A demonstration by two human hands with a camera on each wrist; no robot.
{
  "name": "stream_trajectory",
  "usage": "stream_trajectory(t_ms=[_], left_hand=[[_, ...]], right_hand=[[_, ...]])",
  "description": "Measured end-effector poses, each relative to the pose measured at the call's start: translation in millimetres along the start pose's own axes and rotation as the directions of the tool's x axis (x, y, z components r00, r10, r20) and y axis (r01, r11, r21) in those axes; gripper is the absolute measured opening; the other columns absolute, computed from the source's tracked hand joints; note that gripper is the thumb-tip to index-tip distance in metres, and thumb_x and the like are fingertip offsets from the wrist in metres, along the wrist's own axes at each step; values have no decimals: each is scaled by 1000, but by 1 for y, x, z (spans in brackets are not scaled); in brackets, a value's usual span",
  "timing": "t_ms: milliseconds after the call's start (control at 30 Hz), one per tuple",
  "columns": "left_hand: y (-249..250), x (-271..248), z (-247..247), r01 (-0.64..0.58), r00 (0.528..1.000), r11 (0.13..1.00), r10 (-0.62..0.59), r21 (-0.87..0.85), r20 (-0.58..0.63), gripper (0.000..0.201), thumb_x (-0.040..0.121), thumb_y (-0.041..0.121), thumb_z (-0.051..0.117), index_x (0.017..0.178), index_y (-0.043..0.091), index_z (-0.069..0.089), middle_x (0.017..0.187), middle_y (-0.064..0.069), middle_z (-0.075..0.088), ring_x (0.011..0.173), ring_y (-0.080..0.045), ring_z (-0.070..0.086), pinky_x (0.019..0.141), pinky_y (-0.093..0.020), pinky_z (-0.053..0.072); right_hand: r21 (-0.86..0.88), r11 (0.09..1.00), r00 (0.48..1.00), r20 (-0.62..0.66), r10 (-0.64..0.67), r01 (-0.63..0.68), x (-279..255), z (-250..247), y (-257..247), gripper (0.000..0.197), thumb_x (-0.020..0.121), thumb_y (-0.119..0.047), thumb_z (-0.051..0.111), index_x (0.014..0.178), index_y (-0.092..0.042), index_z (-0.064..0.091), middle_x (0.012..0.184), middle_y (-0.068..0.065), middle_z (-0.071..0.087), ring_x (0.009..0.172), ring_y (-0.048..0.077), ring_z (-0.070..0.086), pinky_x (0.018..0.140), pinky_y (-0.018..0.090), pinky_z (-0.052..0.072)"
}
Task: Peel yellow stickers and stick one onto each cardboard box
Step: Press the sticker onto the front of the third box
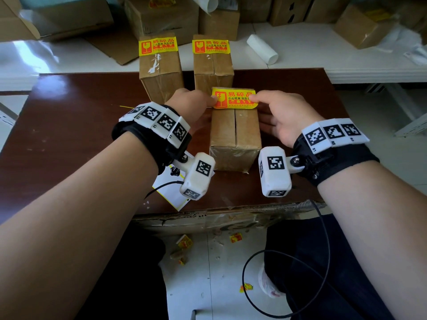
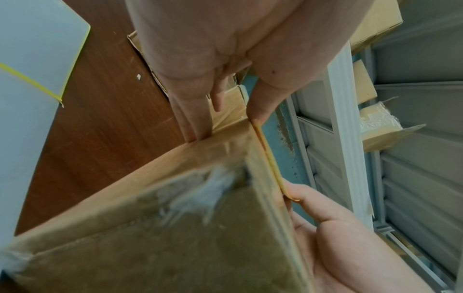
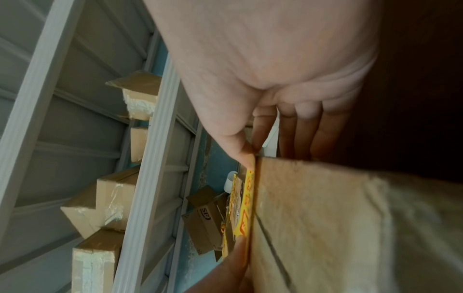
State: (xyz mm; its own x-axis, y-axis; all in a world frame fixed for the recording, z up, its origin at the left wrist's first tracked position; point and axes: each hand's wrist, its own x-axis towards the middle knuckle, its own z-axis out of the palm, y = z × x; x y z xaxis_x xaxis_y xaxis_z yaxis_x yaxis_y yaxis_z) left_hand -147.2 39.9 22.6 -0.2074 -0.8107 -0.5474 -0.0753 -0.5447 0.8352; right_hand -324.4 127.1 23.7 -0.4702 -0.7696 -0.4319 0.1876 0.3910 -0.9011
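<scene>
Both bare forearms reached out from the bottom, each with a black wrist strap and white blocks with black square marks. Between them stood the nearest brown cardboard box [image 1: 234, 137] on the dark brown wooden table [image 1: 69, 144]. The left hand [image 1: 191, 107] pinched the left end of a yellow sticker with red print [image 1: 234, 98], and the right hand [image 1: 284, 116] pinched the right end. The sticker sat at the far top edge of that box. From the wrist views it looked pressed along the edge, but I could not tell how much of it was stuck down. The other fingers lay straight against the box sides.

Behind it stood two more brown boxes, the left one [image 1: 159, 65] and the right one [image 1: 212, 63], each with a yellow sticker on top. The hands hid their lower fronts.

A white backing sheet with yellow edges [image 1: 171, 192] lay under the left wrist camera, partly hidden. A white paper roll [image 1: 262, 49] lay on the white shelf behind. More boxes were piled there, cut off at the top. Small yellow scraps [image 1: 184, 243] lay on the floor.
</scene>
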Motion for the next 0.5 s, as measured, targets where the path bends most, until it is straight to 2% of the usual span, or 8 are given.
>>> stream_trajectory(t_ms=[100, 133, 200, 233, 267, 333, 400, 500], left_hand=[[-1, 0, 1, 25, 1000, 1000, -24, -15, 9, 44, 97, 11, 74, 137, 0, 60, 116, -15, 73, 103, -28, 74, 80, -41, 64], [-2, -1, 0, 34, 998, 999, -32, -32, 45, 38, 98, 9, 72, 134, 0, 63, 117, -15, 76, 103, -27, 76, 79, -39, 65], [-4, -6, -4, 52, 993, 996, -44, -78, 111, 31, 100, 6, 68, 130, 0, 66, 122, -18, 76, 109, -27, 76, 86, -39, 66], [-6, -7, -6, 52, 990, 994, -39, -95, 135, 30, 100, 6, 67, 130, 0, 66, 122, -18, 76, 111, -28, 76, 90, -40, 65], [-7, -9, -7, 39, 989, 994, -24, -102, 146, 30, 101, 6, 67, 130, 0, 67, 121, -18, 77, 112, -29, 76, 93, -41, 64], [-9, -12, -8, -2, 988, 993, 21, -121, 153, 31, 99, 7, 68, 129, -1, 67, 118, -19, 77, 113, -32, 76, 97, -44, 63], [-10, -18, -9, -44, 984, 990, 66, -131, 165, 44, 89, 14, 79, 130, 1, 67, 115, -17, 79, 111, -33, 76, 99, -47, 62], [-10, -26, -12, -101, 978, 983, 126, -151, 165, 99, 52, 30, 100, 139, 6, 59, 116, -14, 79, 105, -29, 79, 97, -46, 63]], right_hand=[[8, 998, 998, 25, 64, -64, -3, 1, -1, 27, 95, -26, 82, 118, -15, 74, 101, 1, 85, 88, 16, 83, 78, 35, 62], [-3, 996, 995, 31, 93, -93, -5, 2, -1, 34, 92, -33, 85, 119, -16, 75, 107, 2, 85, 94, 18, 83, 81, 38, 63], [-23, 987, 986, 36, 161, -160, -8, 1, -2, 59, 79, -49, 93, 127, -20, 74, 125, 3, 79, 110, 27, 78, 88, 50, 64], [-14, 982, 981, 49, 187, -186, -10, 0, -3, 63, 79, -50, 92, 131, -21, 72, 130, 4, 76, 112, 28, 76, 85, 53, 65], [-2, 978, 977, 60, 207, -207, -15, 0, -5, 57, 86, -46, 88, 133, -20, 70, 130, 3, 75, 109, 28, 75, 76, 51, 67], [37, 972, 968, 101, 228, -232, -27, -2, -8, 33, 99, -34, 77, 127, -19, 69, 118, 2, 78, 100, 24, 75, 60, 43, 66], [57, 979, 976, 111, 189, -196, -35, -7, -8, 17, 103, -27, 73, 117, -19, 70, 105, 0, 81, 94, 21, 76, 61, 34, 64], [95, 994, 996, 77, 50, -57, -48, -9, -7, 14, 102, -20, 73, 116, -19, 73, 99, 0, 84, 97, 22, 78, 77, 37, 64]])
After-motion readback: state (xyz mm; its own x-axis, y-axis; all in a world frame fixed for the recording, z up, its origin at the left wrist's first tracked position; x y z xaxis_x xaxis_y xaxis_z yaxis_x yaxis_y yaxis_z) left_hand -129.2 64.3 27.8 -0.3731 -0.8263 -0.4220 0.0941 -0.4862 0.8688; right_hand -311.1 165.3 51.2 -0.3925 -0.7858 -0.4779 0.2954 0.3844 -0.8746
